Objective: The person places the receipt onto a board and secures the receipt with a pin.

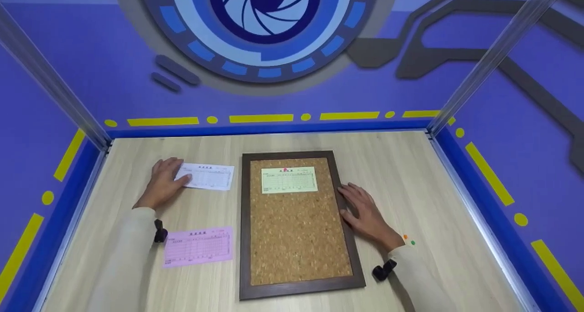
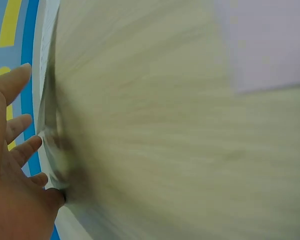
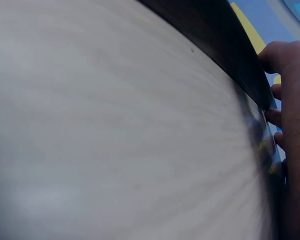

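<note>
Left hand (image 1: 164,184), fingers loosely spread, touched the white slip (image 1: 212,177) left of the corkboard (image 1: 299,239); right hand (image 1: 367,214) rested, relaxed, against its right side. I judged the slip light, easily creased, best held by an edge.

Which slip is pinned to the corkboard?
The green slip, with the red pin; the left hand touches the white slip, and the pink slip lies on the table.
</note>
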`<state>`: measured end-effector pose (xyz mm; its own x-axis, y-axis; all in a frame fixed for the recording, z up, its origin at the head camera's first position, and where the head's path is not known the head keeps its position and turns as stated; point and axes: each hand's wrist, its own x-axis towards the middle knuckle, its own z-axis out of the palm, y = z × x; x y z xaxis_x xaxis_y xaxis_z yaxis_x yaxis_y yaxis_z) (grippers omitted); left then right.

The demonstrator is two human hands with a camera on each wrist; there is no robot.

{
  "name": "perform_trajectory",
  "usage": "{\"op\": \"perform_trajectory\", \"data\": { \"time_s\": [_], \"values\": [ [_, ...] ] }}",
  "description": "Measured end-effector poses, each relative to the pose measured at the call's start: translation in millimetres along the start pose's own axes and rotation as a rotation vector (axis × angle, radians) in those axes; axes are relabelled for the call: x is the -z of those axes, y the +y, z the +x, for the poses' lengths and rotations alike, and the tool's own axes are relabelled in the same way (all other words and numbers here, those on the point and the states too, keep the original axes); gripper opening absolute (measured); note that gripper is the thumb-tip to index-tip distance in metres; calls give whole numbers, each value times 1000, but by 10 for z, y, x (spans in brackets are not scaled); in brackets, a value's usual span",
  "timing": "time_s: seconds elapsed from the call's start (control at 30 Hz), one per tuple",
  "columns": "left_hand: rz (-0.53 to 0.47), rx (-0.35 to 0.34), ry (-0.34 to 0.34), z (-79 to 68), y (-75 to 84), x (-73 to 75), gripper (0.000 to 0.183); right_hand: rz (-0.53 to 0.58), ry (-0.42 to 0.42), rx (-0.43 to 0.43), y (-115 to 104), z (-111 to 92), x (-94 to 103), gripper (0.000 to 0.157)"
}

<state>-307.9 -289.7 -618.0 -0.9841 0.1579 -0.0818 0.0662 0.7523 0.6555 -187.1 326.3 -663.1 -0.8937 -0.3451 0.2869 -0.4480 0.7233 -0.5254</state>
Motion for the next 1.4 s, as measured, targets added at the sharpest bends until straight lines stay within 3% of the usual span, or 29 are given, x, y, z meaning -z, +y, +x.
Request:
{"op": "perform_trajectory", "data": {
  "time_s": [0.27, 0.57, 0.77, 0.9, 1.4],
  "values": [
    [37, -14, 79, 15, -60, -1, 53, 19, -17, -7, -15, -3, 0, 65],
    [46, -35, 53, 53, 41, 30, 42, 17, 18, 4, -22, -8, 9, 64],
    [11, -86, 114, 16, 10, -6, 26, -8, -2, -21, -21, -4, 3, 63],
    [-1, -81, 152, -17, -14, -51, 18, -15, -13, -36, -16, 3, 5, 63],
    [-39, -57, 239, -118, 51, -70, 13, -5, -20, -54, -12, 7, -2, 64]
  ]
}}
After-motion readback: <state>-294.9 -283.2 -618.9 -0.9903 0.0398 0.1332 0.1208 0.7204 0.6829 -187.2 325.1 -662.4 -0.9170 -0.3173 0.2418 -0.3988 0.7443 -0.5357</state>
